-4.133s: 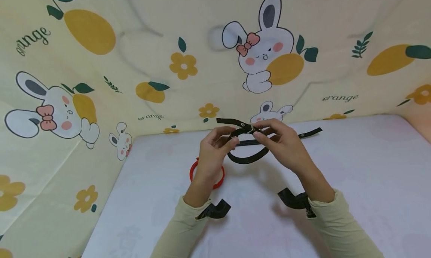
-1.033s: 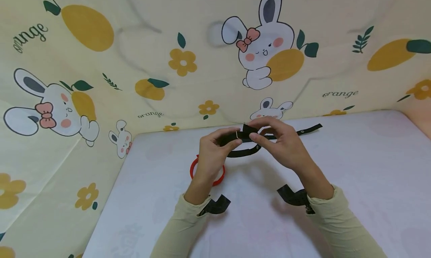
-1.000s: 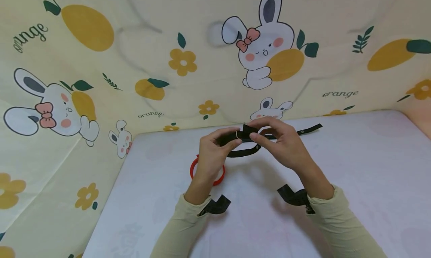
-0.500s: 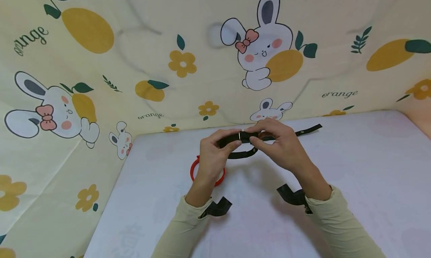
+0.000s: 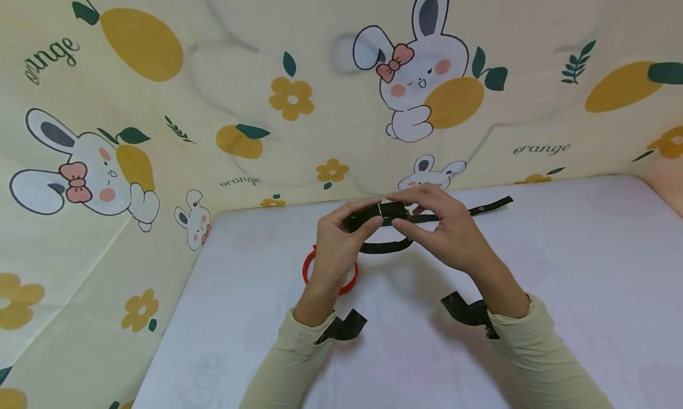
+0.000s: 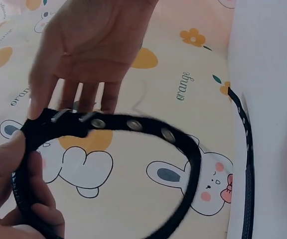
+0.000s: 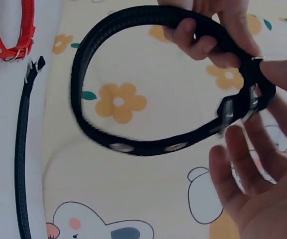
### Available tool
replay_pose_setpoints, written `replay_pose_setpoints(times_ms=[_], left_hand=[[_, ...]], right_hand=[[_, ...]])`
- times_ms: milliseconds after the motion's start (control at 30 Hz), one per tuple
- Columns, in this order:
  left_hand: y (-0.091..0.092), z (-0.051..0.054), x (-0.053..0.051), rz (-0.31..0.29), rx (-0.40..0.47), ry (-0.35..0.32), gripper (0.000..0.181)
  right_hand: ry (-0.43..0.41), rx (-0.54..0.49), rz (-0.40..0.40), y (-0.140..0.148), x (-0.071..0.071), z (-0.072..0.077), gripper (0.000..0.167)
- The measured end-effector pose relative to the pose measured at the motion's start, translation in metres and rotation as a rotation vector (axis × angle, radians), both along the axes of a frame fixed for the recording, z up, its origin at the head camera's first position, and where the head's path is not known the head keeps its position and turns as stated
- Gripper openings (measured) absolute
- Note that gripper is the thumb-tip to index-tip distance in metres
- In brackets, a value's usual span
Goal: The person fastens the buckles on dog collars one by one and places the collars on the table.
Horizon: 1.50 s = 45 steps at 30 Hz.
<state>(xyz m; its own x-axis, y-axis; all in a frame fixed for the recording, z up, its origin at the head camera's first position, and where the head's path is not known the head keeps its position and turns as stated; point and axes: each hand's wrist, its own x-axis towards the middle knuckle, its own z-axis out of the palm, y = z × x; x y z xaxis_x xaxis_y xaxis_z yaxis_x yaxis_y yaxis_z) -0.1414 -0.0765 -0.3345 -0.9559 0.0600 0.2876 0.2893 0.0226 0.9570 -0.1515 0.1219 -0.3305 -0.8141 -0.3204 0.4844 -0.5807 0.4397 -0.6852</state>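
A: And here we are, over the far part of the table (image 5: 560, 249), both hands busy on one thing: the black collar (image 5: 385, 248), held up as a loop.
B: Left hand (image 5: 338, 243) first. Thumb in front, fingers curled behind the band, firmly closed on it. That one's the anchor, I'd judge.
A: And the right hand (image 5: 445, 228)? Lighter. Thumb and forefinger astride the band, the gap only as wide as the strap, other fingers spread loosely.
B: Now the key relation! The gripped stretch runs left to right, bridging the hands, with a thin metal fitting (image 5: 380, 210) upright right between the thumb tips.
A: While the other metal loops (image 7: 253, 99) sit just beside the right fingers, so the right hand is nearer to those. Whether a fingertip touches them, I can't tell.
B: Nor whether the strap's end is fully through; fingers hide it. The rest of the loop hangs below the grip, eyelets (image 7: 173, 147) showing.
A: On the table, a black strap (image 5: 490, 206) pokes out to the right, and the red collar (image 7: 27, 22) lies to the left, partly behind the left wrist.
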Motion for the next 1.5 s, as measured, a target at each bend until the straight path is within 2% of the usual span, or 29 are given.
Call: replay_pose_setpoints(times_ms=[133,200,267,433,567,700,767,833,1000,1067,1167,1267,1333,1400,1500], left_hand=[[-0.002,0.003,0.0,0.054,0.051,-0.046,0.028],[-0.002,0.003,-0.001,0.074,0.098,-0.067,0.028],[-0.003,0.004,-0.002,0.084,0.148,-0.082,0.027],[-0.004,0.004,-0.004,0.058,0.283,-0.09,0.018],[-0.004,0.005,-0.005,0.036,0.387,-0.094,0.013],[-0.003,0.006,-0.006,0.033,0.436,-0.107,0.013],[-0.003,0.005,-0.006,0.032,0.44,-0.11,0.013],[-0.004,0.004,-0.007,0.033,0.41,-0.102,0.015],[-0.007,0.004,-0.006,0.049,0.223,-0.036,0.03],[-0.007,0.004,-0.005,0.067,0.18,-0.019,0.031],[-0.008,0.004,-0.005,0.087,0.206,-0.031,0.026],[-0.008,0.004,-0.005,0.076,0.289,-0.056,0.024],[-0.008,0.005,-0.006,0.055,0.362,-0.076,0.02],[-0.01,0.005,-0.006,0.043,0.416,-0.093,0.017],[-0.013,0.006,-0.007,0.046,0.469,-0.119,0.018]], right_hand=[[-0.153,0.109,0.003,0.006,-0.001,0.004,0.053],[-0.23,0.145,0.0,0.009,-0.003,0.005,0.051],[-0.269,0.155,-0.004,0.011,-0.004,0.005,0.046],[-0.238,0.086,-0.023,0.01,-0.005,0.007,0.031],[-0.227,0.014,-0.021,0.009,-0.005,0.008,0.03],[-0.203,-0.033,-0.017,0.009,-0.005,0.009,0.03],[-0.192,-0.038,-0.022,0.008,-0.005,0.01,0.026],[-0.189,-0.039,-0.037,0.008,-0.005,0.01,0.022],[-0.176,-0.057,-0.072,0.01,-0.005,0.01,0.017],[-0.176,-0.073,-0.068,0.01,-0.005,0.01,0.015],[-0.175,-0.087,-0.043,0.008,-0.005,0.01,0.012],[-0.18,-0.094,-0.013,0.008,-0.005,0.01,0.011],[-0.175,-0.079,0.014,0.01,-0.005,0.009,0.013],[-0.168,-0.043,0.058,0.013,-0.004,0.009,0.022],[-0.141,0.03,0.176,0.021,-0.005,0.008,0.056]])
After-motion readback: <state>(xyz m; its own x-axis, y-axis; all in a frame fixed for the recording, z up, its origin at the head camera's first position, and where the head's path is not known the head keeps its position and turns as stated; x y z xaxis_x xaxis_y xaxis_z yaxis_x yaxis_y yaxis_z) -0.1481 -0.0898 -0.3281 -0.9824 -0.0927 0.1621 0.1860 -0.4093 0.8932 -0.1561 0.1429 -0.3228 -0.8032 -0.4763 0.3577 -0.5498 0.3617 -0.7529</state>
